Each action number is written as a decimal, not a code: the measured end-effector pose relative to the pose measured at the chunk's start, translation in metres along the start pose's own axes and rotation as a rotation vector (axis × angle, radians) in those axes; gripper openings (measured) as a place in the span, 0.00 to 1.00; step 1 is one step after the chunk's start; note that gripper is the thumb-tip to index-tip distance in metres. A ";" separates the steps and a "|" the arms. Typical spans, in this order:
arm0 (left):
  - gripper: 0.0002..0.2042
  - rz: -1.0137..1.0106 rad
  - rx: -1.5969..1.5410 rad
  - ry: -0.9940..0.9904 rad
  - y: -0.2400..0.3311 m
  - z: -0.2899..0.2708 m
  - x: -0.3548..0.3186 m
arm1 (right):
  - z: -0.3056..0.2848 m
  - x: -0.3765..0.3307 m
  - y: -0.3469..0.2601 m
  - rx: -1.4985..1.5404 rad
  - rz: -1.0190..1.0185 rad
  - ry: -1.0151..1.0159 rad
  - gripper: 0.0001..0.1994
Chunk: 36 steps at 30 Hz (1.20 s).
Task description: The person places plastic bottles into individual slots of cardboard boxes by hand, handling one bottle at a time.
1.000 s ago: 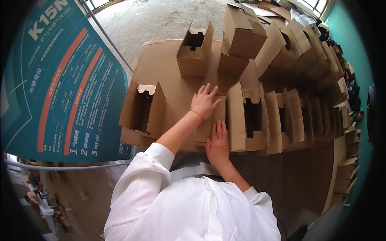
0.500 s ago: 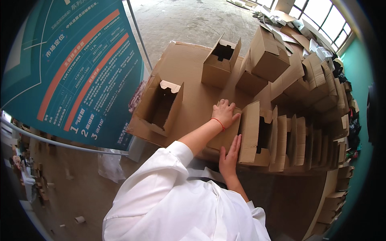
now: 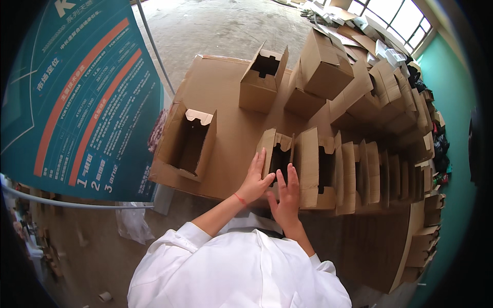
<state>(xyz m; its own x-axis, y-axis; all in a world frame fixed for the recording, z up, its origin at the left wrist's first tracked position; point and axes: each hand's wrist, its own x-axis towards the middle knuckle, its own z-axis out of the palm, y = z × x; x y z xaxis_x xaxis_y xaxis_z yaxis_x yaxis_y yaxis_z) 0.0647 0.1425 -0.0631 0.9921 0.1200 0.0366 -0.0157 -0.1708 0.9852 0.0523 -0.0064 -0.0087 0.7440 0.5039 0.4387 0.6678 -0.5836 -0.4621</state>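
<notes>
A small brown cardboard box [image 3: 270, 137] stands open-topped at the near edge of the cardboard-covered table, its inside dark. Along its left side lies my left hand [image 3: 253, 183], fingers stretched out, a red string round the wrist. My right hand [image 3: 286, 199] is at the box's near right corner, its fingers apart and pointing up. Both hands appear to touch the box, though their palms are hidden. Close on the right, another open carton [image 3: 309, 169] begins a row of open cartons [image 3: 370, 169].
Open boxes stand at the table's left [image 3: 205, 149] and far side [image 3: 257, 95]. Beside the latter, a closed carton [image 3: 323, 66] rests on another box. A teal printed banner [image 3: 87, 113] rises at the left. Scrap cardboard [image 3: 354, 36] is heaped by the window.
My left hand has drawn back from the far part of the box to its near left side. The box's open top now shows. My right hand has shifted slightly left.
</notes>
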 end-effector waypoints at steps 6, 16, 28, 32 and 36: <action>0.37 0.061 -0.146 -0.024 -0.001 -0.007 0.004 | -0.006 0.000 -0.002 -0.056 0.228 0.080 0.30; 0.24 -0.214 -0.699 -0.011 -0.016 -0.031 -0.015 | -0.003 -0.003 -0.009 0.025 0.283 0.197 0.26; 0.31 0.125 0.562 0.104 0.013 -0.042 -0.019 | 0.089 0.050 0.076 0.120 0.834 -0.633 0.40; 0.34 0.044 0.534 0.142 0.021 -0.016 -0.024 | 0.075 0.065 0.058 0.093 0.825 -0.768 0.56; 0.34 -0.034 0.425 0.122 -0.005 -0.008 -0.023 | 0.072 0.065 0.055 0.268 0.854 -0.734 0.53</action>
<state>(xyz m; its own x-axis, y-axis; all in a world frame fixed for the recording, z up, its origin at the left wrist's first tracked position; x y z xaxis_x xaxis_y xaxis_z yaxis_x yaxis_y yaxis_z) 0.0406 0.1483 -0.0672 0.9689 0.2425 0.0497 0.0947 -0.5487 0.8306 0.1391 0.0396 -0.0611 0.7313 0.3103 -0.6074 -0.1408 -0.8027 -0.5795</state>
